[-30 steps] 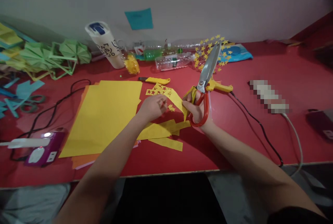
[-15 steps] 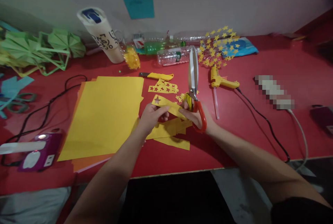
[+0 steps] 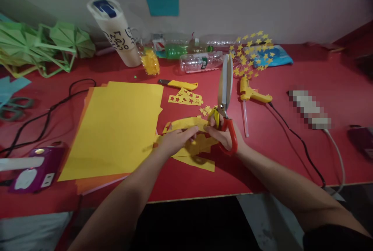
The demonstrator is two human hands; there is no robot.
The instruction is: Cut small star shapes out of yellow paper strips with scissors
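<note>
My left hand [image 3: 179,140] pinches a yellow paper strip [image 3: 186,122] that has a star-shaped hole near its left end. My right hand [image 3: 218,132] touches the strip's right end and also carries large scissors [image 3: 225,84] with red and yellow handles, blades pointing away from me and closed. Beneath my hands lie more yellow strips [image 3: 201,163]. Just beyond are small cut stars [image 3: 206,110] and strips with star holes [image 3: 186,97]. A stack of yellow sheets [image 3: 116,130] lies left of my hands.
A yellow cutter [image 3: 182,84] lies beyond the strips. Plastic bottles [image 3: 201,62], a white tumbler [image 3: 116,33] and a cluster of stars [image 3: 250,54] line the back. To the right are a glue gun [image 3: 253,94] and a power strip [image 3: 310,109]; a purple box [image 3: 36,169] is at left.
My left hand has moved right along the strip and slightly toward me. The strip now curves upward in the middle. The scissors have shifted a little right, and the camera view has moved slightly.
</note>
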